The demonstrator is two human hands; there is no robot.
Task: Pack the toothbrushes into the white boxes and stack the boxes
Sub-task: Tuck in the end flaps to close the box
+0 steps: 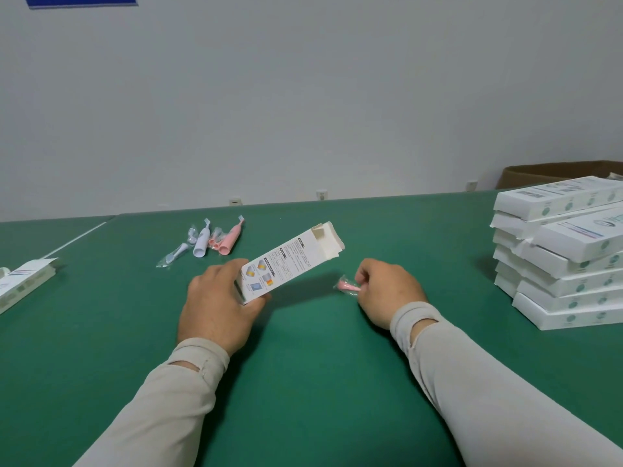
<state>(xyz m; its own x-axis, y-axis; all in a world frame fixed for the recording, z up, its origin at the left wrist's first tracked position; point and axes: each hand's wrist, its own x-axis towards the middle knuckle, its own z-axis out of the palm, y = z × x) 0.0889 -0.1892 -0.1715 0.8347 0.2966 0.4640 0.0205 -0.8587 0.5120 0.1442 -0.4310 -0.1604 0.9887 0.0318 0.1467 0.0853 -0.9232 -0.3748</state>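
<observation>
Packing goes best if the left hand (pixel 215 306) steadies the white box (pixel 290 261), flaps open at its far end, while the right hand (pixel 387 291) feeds in its pinched pink brush head (pixel 347 285).

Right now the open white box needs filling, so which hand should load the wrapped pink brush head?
Right hand: it already pinches the wrapped pink brush head, while the left hand grips the open white cardboard box.

Left hand (pixel 215 306) grips open-flapped white box (pixel 290 261) above green table (pixel 303 382); right hand (pixel 387 291) pinches wrapped pink brush head (pixel 347 285); box stack (pixel 563 254) far right.
</observation>
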